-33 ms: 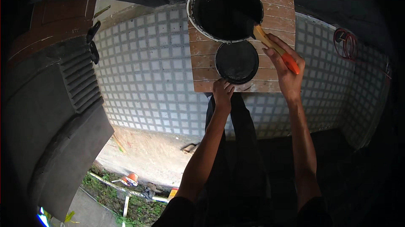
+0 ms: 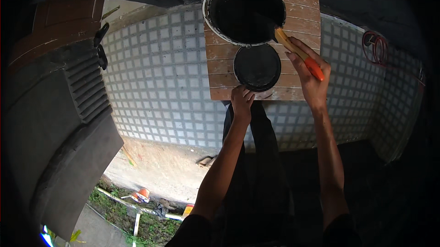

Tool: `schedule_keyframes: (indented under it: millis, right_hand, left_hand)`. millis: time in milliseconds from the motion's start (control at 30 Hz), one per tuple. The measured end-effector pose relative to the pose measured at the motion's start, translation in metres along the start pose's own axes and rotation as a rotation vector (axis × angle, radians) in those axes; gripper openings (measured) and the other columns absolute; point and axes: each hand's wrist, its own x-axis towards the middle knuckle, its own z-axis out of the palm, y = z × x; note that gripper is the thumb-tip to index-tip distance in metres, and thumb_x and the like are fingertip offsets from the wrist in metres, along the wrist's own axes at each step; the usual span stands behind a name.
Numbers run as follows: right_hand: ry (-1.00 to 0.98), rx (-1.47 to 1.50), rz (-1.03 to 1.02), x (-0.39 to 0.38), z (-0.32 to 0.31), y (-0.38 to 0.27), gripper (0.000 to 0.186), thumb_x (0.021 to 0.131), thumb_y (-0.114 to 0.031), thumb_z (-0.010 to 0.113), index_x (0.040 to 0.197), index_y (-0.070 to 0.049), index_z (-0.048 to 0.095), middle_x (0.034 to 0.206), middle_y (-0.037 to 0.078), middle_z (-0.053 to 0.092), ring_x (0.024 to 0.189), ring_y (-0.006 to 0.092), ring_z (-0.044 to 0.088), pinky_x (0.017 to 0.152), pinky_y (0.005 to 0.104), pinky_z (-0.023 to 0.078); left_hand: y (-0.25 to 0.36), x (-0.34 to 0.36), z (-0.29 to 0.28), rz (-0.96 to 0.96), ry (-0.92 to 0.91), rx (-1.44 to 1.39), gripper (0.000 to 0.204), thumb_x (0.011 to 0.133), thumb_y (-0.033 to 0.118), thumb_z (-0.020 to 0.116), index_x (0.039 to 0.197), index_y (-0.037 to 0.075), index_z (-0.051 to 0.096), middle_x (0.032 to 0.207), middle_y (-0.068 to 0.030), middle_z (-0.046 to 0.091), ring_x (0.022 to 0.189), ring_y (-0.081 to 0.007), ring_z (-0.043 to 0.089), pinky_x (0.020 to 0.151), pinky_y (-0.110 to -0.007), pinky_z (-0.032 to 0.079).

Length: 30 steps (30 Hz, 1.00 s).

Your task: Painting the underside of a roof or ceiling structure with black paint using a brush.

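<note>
Nothing moved since earlier frame. Right hand (image 2: 308, 73) clenched on paintbrush (image 2: 300, 55), bristles in bucket (image 2: 245, 9). Left hand (image 2: 241, 101) grips wooden board (image 2: 220, 63) near edge, beside black bowl (image 2: 257, 67).

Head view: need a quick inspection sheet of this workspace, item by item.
Surface: wooden slatted board set against a small-tiled wall.
Job's things: large bucket of dark liquid on the board; smaller round black container touching its near rim; brush with orange handle, its head over the bucket.
Clutter: nothing seen on the board; scraps on the ground far below.
Grippers: left hand grips the board's near edge; right hand has its fingers closed round the brush.
Cables: red coil hanging on the wall at right.
Surroundings: dark louvred unit at left; grass strip below.
</note>
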Motion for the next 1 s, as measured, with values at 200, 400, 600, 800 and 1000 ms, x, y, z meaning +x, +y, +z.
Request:
schedule_keyframes:
  millis: [200, 400, 600, 800, 1000]
  right_hand:
    - [-0.037, -0.236, -0.158, 0.001, -0.006, -0.005, 0.036, 0.094, -0.015, 0.071, 0.126, 0.001, 0.068, 0.116, 0.017, 0.073, 0.102, 0.0185, 0.069, 0.088, 0.0299, 0.055]
    - [-0.014, -0.243, -0.094, 0.001, -0.003, -0.006, 0.036, 0.094, -0.014, 0.07, 0.126, 0.0, 0.068, 0.112, 0.018, 0.074, 0.096, 0.0184, 0.071, 0.085, 0.0304, 0.056]
    - [-0.015, -0.263, -0.088, -0.001, -0.004, -0.003, 0.039, 0.093, -0.017, 0.071, 0.128, 0.0, 0.067, 0.11, 0.018, 0.074, 0.093, 0.0184, 0.072, 0.081, 0.0306, 0.057]
    - [-0.024, -0.233, -0.093, -0.018, -0.005, -0.011, 0.041, 0.092, -0.019, 0.073, 0.128, 0.0, 0.067, 0.115, 0.019, 0.073, 0.098, 0.0214, 0.073, 0.083, 0.0331, 0.058]
    - [-0.051, -0.238, -0.179, -0.017, -0.004, -0.008, 0.039, 0.091, -0.012, 0.073, 0.128, 0.0, 0.067, 0.119, 0.02, 0.071, 0.108, 0.025, 0.071, 0.09, 0.0347, 0.057]
  left_hand:
    - [0.017, -0.028, 0.025, 0.017, -0.003, 0.01, 0.039, 0.102, 0.04, 0.052, 0.128, 0.012, 0.052, 0.123, -0.0079, 0.06, 0.111, -0.0208, 0.062, 0.103, -0.039, 0.047]
    - [0.021, -0.038, 0.032, 0.069, -0.061, 0.07, 0.038, 0.103, 0.034, 0.052, 0.132, 0.008, 0.054, 0.119, -0.0078, 0.062, 0.107, -0.0205, 0.065, 0.098, -0.037, 0.051]
    - [0.025, -0.045, 0.043, 0.053, -0.085, 0.095, 0.037, 0.106, 0.029, 0.051, 0.133, 0.003, 0.049, 0.119, -0.0102, 0.058, 0.111, -0.0245, 0.064, 0.101, -0.039, 0.053]
    - [0.026, -0.045, 0.041, 0.072, -0.141, 0.099, 0.036, 0.107, 0.031, 0.05, 0.128, 0.003, 0.049, 0.116, -0.0107, 0.057, 0.111, -0.0254, 0.064, 0.102, -0.039, 0.053]
    - [0.022, -0.047, 0.044, 0.082, -0.14, 0.079, 0.035, 0.108, 0.031, 0.048, 0.128, 0.003, 0.049, 0.115, -0.0107, 0.056, 0.109, -0.0252, 0.064, 0.102, -0.04, 0.053]
